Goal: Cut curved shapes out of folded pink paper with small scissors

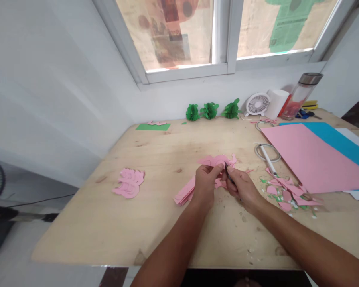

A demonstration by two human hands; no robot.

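Note:
Near the middle of the wooden table, my left hand (207, 181) pinches a pink paper piece (214, 160) with curved edges. My right hand (242, 185) is closed on dark scissors (229, 175), whose blades meet the paper's right end. Under and left of my left hand lies a folded pink paper strip (185, 192). Several cut pink shapes (129, 182) rest in a pile on the left.
Pink and green scraps (287, 192), a white pen (268, 160) and large pink sheets (314, 157) lie on the right. Green paper figures (210, 111), a small fan (257, 104) and a bottle (301, 95) stand along the wall. A green sheet (152, 126) lies back left.

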